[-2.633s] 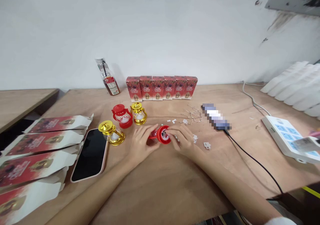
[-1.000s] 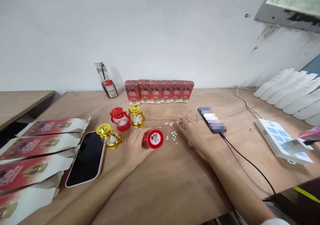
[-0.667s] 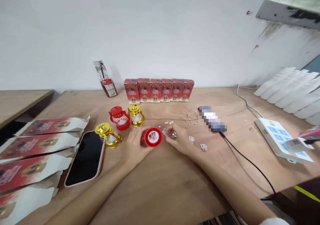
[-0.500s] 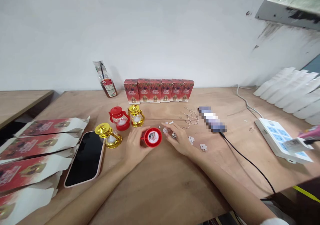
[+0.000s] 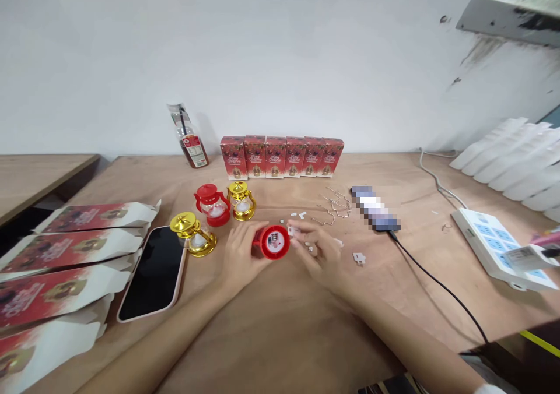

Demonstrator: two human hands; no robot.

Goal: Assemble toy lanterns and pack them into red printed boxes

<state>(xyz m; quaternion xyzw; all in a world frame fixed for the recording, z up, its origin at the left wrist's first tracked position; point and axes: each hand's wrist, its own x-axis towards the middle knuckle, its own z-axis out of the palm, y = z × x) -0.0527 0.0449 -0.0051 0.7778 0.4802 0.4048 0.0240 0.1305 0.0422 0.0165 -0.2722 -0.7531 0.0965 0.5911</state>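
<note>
My left hand (image 5: 245, 251) is closed around a red lantern (image 5: 275, 242), tipped so its round underside faces me. A white disc with a small opening and metal parts shows inside the red rim. Just right of it, my right hand (image 5: 317, 251) pinches a small white plastic piece (image 5: 293, 231) between thumb and fingertips, close to the rim. More white pieces (image 5: 359, 258) lie on the table by that hand, with small round parts (image 5: 310, 247) partly under the fingers. Left of the hands stand another red lantern (image 5: 212, 205) and two gold lanterns (image 5: 241, 201), (image 5: 193, 235).
Red printed boxes (image 5: 275, 158) stand in a row near the wall beside a bottle (image 5: 192, 143). Open flat boxes (image 5: 65, 257) and a black-screened phone (image 5: 153, 274) lie left. Bent wires (image 5: 336, 206), a cabled phone (image 5: 374, 208) and a power strip (image 5: 499, 245) are right.
My right hand has lifted a small white piece from the table and brought it left to the lantern's rim. My left hand still holds the lantern. The view has shifted slightly.
</note>
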